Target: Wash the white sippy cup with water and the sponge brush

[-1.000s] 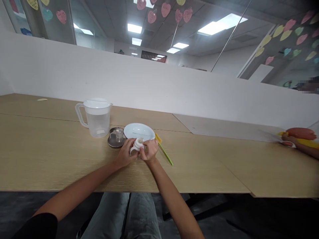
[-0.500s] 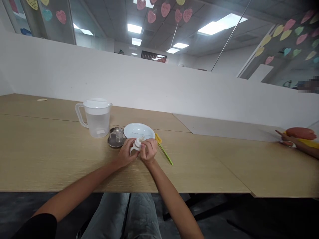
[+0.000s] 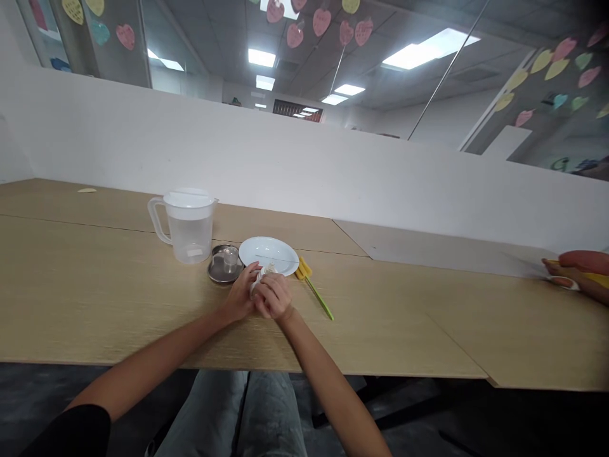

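Head view: left hand [image 3: 239, 299] and right hand [image 3: 273, 297] pressed together around white plastic part [image 3: 261, 273], fingers pinching it; part mostly hidden, exact finger contact unclear. Held two-handed over near rim of plate [image 3: 266, 242]. Steel dish [image 3: 219, 271] and jug [image 3: 185, 236] left, sponge brush [image 3: 318, 297] right, nothing blocking. Co-worker's hand [image 3: 556, 269] far right.

Smooth white plastic part [image 3: 259, 274] was between the hands [image 3: 266, 297]; polished metal dish [image 3: 216, 273] and clear plastic jug [image 3: 188, 241] left of them, glossy white plate [image 3: 269, 249] beyond, matt wood-grain tabletop [image 3: 95, 298] beneath.
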Tool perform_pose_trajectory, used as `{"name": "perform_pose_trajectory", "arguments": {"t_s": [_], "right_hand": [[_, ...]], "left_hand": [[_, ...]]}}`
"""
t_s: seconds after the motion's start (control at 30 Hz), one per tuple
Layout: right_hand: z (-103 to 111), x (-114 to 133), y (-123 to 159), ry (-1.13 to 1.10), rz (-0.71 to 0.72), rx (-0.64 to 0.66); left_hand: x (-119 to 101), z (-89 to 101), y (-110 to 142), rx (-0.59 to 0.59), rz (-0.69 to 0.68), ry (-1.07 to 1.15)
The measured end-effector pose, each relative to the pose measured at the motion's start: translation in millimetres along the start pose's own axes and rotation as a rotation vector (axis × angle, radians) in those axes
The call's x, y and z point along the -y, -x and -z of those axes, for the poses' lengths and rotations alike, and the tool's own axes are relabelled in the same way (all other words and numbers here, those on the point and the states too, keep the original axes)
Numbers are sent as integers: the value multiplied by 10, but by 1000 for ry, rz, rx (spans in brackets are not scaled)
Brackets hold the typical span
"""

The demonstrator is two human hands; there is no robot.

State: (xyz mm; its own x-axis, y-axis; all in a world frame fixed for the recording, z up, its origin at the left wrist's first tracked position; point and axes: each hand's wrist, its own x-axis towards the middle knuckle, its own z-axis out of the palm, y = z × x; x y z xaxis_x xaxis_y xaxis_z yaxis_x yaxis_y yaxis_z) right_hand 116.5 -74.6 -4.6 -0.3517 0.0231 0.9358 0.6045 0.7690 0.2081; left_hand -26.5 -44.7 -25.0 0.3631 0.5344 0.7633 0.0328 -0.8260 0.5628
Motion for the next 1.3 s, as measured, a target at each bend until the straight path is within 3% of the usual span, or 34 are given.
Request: {"name": "perform_pose_trajectory", "arguments": {"t_s": [0.13,0.27,0.33,0.4,0.5,0.7,0.87,1.07,1.17,1.3], "right_hand": [[-51,27,-17,-26,67,54],[-81,46,-15,51,63,-29],[-75,47,-18,130,-9,-102],[-56,36,-23,165,-170,-169],[-24,6,-26,86,-369,-233],[-10,3,-5,60,-370,-309],[-29,26,17,90,-349,-265],[-61,-32,40,-225,-638,-178],[-73,-62,56,-349,-705,-133],[-84,-88,61,-204,-730,-94]], "left_hand": [[6,0,-13,-57,-50,-4],[-29,15,-36,-37,-77,-39],[-50,20,-45,-8,-60,-60],[-74,22,-57,8,-15,-86],[-111,23,-79,6,47,-114],[-117,20,-72,22,62,-104],[-126,17,-71,15,83,-28],[-178,43,-113,13,118,46],[-153,28,-102,17,143,112],[-88,-4,-71,6,206,224]]}}
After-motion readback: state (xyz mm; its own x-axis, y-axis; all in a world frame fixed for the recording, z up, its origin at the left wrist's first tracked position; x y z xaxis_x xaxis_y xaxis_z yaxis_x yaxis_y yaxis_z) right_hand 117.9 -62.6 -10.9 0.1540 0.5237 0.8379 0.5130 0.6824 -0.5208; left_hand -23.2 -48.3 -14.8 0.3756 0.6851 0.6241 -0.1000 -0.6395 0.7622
